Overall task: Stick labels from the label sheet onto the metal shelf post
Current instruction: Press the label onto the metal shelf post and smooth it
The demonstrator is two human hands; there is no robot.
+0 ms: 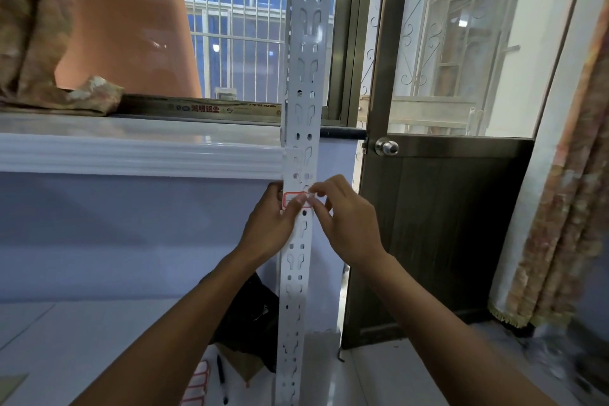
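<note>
- Head view, middle of the frame: the right hand (346, 221) pinches the right end of a label (291, 200) between thumb and forefinger, its other fingers loosely curled.
- Left hand (272, 222) reaches in from the other side, one finger stretched across the label and pressing it flat, thumb up by the left edge of the post (304, 76).
- Red-edged and white, the label lies across the front face of the post, about halfway up the frame.
- White and punched with slots and holes, the post stands upright from bottom to top of the frame, just before a white sill (131, 155).
- Label sheet (197, 382) lies on the floor at lower left, a pen (221, 379) just beside it.
- Behind the post sits a black bag (253, 316); right of it, a dark door with a knob (387, 146).
- Far right hangs a curtain (560, 208).
</note>
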